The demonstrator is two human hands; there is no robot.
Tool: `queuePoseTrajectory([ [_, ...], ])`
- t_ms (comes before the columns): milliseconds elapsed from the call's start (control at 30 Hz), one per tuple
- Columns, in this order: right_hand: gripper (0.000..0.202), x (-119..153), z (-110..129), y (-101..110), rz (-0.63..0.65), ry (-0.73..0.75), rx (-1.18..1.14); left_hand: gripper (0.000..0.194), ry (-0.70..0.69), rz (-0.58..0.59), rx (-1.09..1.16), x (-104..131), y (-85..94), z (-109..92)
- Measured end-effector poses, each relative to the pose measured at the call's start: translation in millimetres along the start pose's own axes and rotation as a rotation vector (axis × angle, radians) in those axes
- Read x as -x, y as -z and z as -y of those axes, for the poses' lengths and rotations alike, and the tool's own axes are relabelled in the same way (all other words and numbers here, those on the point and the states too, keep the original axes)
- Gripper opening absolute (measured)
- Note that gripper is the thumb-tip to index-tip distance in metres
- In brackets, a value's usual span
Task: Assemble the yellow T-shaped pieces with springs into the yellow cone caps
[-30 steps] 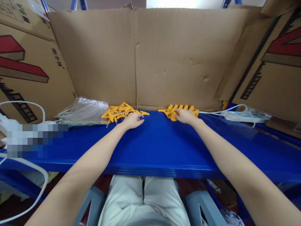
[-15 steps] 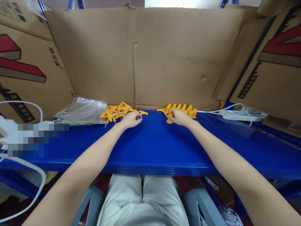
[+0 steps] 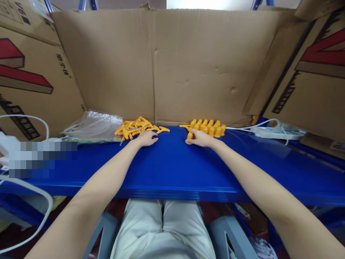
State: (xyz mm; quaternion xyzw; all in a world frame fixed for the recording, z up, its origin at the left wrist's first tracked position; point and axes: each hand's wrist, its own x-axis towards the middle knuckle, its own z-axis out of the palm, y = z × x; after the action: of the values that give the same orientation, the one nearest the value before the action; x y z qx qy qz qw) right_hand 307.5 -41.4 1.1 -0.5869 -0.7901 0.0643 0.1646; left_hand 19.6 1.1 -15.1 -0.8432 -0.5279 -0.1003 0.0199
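Note:
My left hand [image 3: 147, 139] rests at the front of a pile of yellow T-shaped handles [image 3: 134, 126], some with twisted metal spirals like corkscrew worms. Its fingers are slightly apart and I see nothing held in them. My right hand [image 3: 202, 139] grips a small yellow bottle-shaped piece [image 3: 190, 136] between thumb and fingers, low over the blue tabletop. Just behind that hand stand rows of similar upright yellow pieces [image 3: 212, 129]. A single yellow T-handle [image 3: 184, 126] lies at the left end of the rows, partly hidden.
Clear plastic bags [image 3: 94, 126] lie left of the pile. A white power strip [image 3: 280, 133] with a cable sits at the right. Cardboard [image 3: 172, 64] walls the back and sides of the blue table [image 3: 172, 169]. A white cable [image 3: 45, 205] loops at the left.
My right hand has drawn a yellow piece away from the front of the rows, slightly left and toward me. My left hand has shifted a little left, back toward the pile.

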Motion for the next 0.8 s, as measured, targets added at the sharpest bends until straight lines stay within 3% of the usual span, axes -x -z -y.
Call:
queuePoseTrajectory([
  [267,0.031,1.8,3.7,1.8,0.019,-0.018,0.018,0.027,0.003,-0.105,0.044,-6.5,-3.1,4.5],
  [800,0.025,0.0,1.6,0.2,0.011,-0.007,0.04,0.007,-0.054,-0.562,0.287,-6.7,1.6,-9.0],
])
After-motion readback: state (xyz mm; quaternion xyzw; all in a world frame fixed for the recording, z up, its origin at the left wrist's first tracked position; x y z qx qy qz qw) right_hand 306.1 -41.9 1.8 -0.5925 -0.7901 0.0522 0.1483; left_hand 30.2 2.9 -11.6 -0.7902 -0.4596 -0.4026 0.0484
